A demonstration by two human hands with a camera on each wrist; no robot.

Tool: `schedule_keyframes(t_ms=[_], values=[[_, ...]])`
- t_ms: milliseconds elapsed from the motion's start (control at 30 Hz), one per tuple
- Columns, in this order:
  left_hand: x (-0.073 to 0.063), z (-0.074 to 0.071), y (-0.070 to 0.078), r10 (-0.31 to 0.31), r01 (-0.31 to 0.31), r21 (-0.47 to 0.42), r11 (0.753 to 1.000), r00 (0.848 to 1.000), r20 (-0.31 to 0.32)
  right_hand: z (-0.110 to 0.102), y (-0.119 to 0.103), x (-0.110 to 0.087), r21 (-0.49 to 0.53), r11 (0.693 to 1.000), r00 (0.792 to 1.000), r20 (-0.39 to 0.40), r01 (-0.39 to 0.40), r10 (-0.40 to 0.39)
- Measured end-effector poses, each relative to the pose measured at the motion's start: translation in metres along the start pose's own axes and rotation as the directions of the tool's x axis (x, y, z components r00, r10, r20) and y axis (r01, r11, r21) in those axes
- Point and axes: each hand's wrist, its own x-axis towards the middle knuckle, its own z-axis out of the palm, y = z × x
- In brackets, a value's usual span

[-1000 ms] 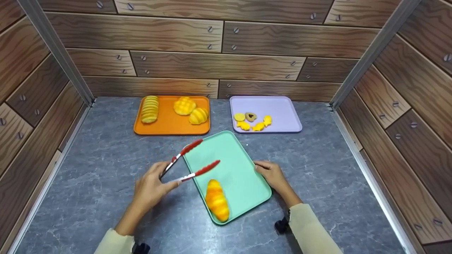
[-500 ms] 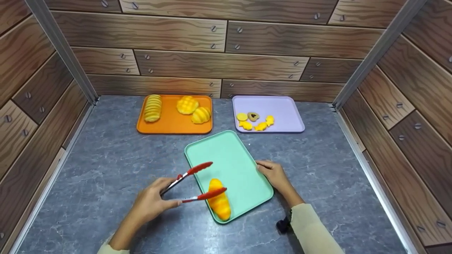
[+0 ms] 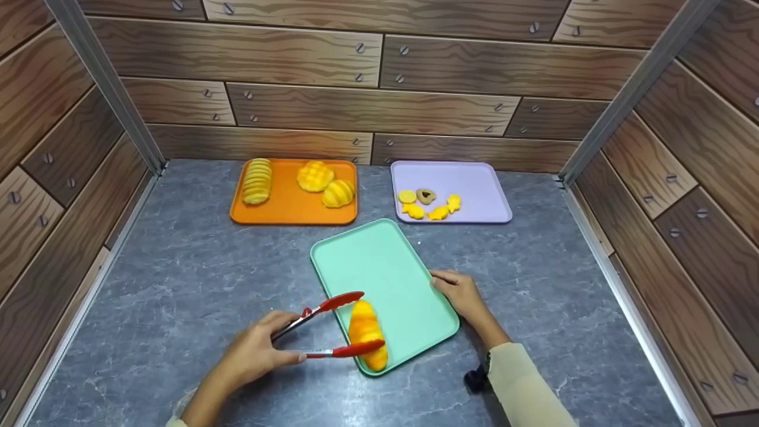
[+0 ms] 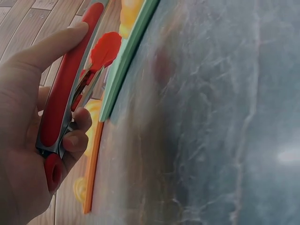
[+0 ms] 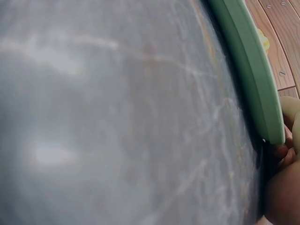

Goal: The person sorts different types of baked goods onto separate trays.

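My left hand holds a pair of tongs with red tips, spread apart. The thumb lies along one red handle in the left wrist view, and fingers curl around the other side. A golden croissant-like bread lies at the near left end of a mint-green tray. One tong tip overlaps its lower part in the head view; the other is by its upper end. On the tray's right edge, my right hand grips the rim, with curled fingers partly visible in the right wrist view.
Behind, an orange tray bears a ridged loaf and two round buns. A lilac tray to its right carries several small yellow pieces and a brown ring-shaped one. Wood-patterned walls enclose the grey table.
My left hand has brought the spread tongs toward me and down, from over the tray's middle to the bread. My right hand has stayed at the tray's edge.
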Motion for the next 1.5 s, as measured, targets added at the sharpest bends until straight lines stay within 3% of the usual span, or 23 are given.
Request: schedule_keyframes(t_ms=[167,400,667,867,1100,1333,1500], values=[[-0.004,0.003,0.001,0.0,0.0,0.047,0.999,1.0,0.003,-0.003,-0.022,-0.01,0.002,1.0,1.0,0.025,0.002,-0.002],[-0.005,0.007,0.0,0.048,-0.049,0.056,0.997,0.999,0.016,-0.005,-0.025,-0.013,0.016,1.0,1.0,0.026,-0.002,0.002],[-0.003,0.01,-0.004,0.061,-0.061,0.022,0.998,0.998,-0.003,-0.002,0.01,0.002,0.032,0.999,1.0,0.005,0.001,-0.001],[0.003,0.021,-0.003,0.073,-0.073,0.003,0.997,0.995,-0.072,-0.001,0.013,0.003,0.021,1.0,1.0,-0.013,0.018,-0.018],[0.022,0.036,0.007,0.045,-0.045,0.004,0.999,0.981,-0.187,0.002,0.006,0.001,0.017,1.0,1.0,-0.01,0.003,-0.003],[0.03,0.04,0.01,-0.027,0.019,-0.046,0.999,0.981,-0.192,0.001,-0.022,-0.01,-0.001,1.0,1.0,0.003,-0.014,0.014],[0.026,0.039,0.005,-0.025,0.013,-0.063,0.998,0.981,-0.19,0.001,-0.011,-0.005,-0.001,1.0,1.0,0.003,-0.008,0.008]])
